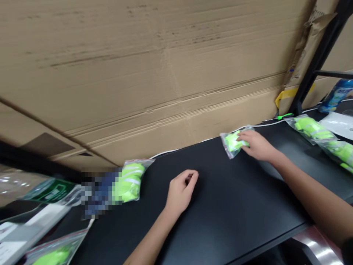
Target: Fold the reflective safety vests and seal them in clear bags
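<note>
My right hand (255,144) grips a clear zip bag of neon-green fabric with pale reflective bands (232,142) just over the back of the black tabletop (220,206). My left hand (182,189) is over the middle of the tabletop, its fingers curled together and nothing visible in them. To its left lies a similar bag of neon-green fabric (131,182), against a pixelated patch of the picture.
A tall cardboard wall (165,73) stands behind the table. More neon-green bags (314,127) lie at the right, near a black post (314,66) and a blue bottle (336,95). A long white box (33,228) and another green-filled bag (55,255) lie at the left.
</note>
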`<state>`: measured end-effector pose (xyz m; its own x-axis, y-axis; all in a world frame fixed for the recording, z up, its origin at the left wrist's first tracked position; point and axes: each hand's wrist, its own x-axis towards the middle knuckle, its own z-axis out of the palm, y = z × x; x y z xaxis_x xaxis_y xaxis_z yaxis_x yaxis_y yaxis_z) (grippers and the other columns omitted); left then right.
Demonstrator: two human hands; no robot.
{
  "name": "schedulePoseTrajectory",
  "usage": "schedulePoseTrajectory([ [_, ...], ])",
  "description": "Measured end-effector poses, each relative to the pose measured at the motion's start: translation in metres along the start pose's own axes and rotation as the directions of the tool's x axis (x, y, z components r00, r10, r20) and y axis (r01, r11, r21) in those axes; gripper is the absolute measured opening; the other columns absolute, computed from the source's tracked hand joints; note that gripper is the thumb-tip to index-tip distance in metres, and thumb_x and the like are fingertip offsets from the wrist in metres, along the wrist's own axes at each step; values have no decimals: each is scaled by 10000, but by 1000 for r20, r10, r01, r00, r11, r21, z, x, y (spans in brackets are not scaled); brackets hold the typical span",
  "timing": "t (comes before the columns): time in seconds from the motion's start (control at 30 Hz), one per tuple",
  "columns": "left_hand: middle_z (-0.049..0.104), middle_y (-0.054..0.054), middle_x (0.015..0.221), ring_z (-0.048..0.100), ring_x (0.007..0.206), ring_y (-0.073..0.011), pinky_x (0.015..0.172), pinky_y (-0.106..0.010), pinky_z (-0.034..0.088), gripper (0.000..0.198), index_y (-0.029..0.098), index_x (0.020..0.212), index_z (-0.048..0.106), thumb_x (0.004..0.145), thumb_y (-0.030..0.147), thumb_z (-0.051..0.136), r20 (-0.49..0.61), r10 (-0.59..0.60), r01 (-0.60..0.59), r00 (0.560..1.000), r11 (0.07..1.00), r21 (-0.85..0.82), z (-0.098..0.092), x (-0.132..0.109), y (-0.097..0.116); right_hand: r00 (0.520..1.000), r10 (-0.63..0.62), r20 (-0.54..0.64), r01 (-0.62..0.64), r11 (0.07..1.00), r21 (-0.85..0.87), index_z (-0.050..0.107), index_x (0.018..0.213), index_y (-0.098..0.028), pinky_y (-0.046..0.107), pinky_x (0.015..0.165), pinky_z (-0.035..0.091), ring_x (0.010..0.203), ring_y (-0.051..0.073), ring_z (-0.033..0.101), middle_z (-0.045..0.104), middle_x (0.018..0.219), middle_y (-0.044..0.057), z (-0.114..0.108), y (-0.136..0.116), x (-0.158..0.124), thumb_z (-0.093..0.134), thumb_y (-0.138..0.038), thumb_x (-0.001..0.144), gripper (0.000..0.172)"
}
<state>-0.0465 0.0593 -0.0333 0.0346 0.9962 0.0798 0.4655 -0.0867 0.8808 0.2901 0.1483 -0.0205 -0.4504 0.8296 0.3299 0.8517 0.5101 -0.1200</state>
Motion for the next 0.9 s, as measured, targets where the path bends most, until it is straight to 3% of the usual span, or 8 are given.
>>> schedulePoseTrajectory([
  [0.1,716,-59,709,562,466,-124,427,-237,443,361,162,763,703,858,505,647,77,-158,167,984,976,-140,26,13,9,959,-273,-74,283,932,227,677,1166,-199,483,1122,432,1317,248,552,636,1363,112,12,-47,3,522,-117,903,317],
  [0.17,697,-63,657,579,425,-140,339,-226,393,408,151,763,660,843,551,634,125,-197,222,972,944,-243,39,19,10,925,-355,-134,380,861,338,668,1151,-180,512,1147,417,1333,243,546,636,1363,135,18,-66,1,496,-78,910,313],
  [0.33,734,-117,699,732,612,-218,492,-288,589,439,120,772,659,787,554,720,197,-200,269,960,855,-443,41,7,10,919,-361,-159,393,805,445,647,1152,-210,543,1148,417,1357,247,526,621,1384,130,17,-72,-2,510,-62,893,328],
  [0.43,768,-154,802,766,716,-247,551,-300,619,435,100,816,701,775,528,762,226,-188,278,956,827,-489,35,-3,11,918,-353,-181,397,808,436,644,1150,-218,556,1128,420,1365,272,505,601,1395,133,14,-74,-4,535,-76,870,333],
  [0.57,748,-108,729,726,597,-202,446,-247,546,443,119,765,684,759,551,778,214,-152,245,965,819,-519,38,-8,11,923,-325,-206,382,834,397,649,1045,-204,508,1006,464,1174,291,571,651,1178,125,8,-94,-8,655,-303,899,176],
  [0.67,704,-62,619,649,490,-146,427,-221,492,427,123,740,690,774,539,778,215,-93,193,972,840,-508,42,-13,13,938,-316,-142,346,865,363,635,902,-204,440,905,445,972,248,556,624,975,75,4,-107,-10,672,-477,907,276],
  [0.8,682,-34,574,579,447,-99,466,-206,468,368,134,747,701,897,469,681,171,63,7,983,925,-379,42,-21,16,902,-425,-74,425,843,330,640,864,-200,412,925,388,963,224,519,602,950,58,-6,-110,-11,561,-395,1003,252],
  [0.9,693,-31,589,599,464,-110,496,-218,495,333,146,759,689,941,419,633,152,139,-78,979,934,-348,41,-23,16,892,-451,-43,443,849,288,640,936,-184,421,939,381,999,242,514,616,989,79,-15,-113,-13,524,-356,1021,224],
])
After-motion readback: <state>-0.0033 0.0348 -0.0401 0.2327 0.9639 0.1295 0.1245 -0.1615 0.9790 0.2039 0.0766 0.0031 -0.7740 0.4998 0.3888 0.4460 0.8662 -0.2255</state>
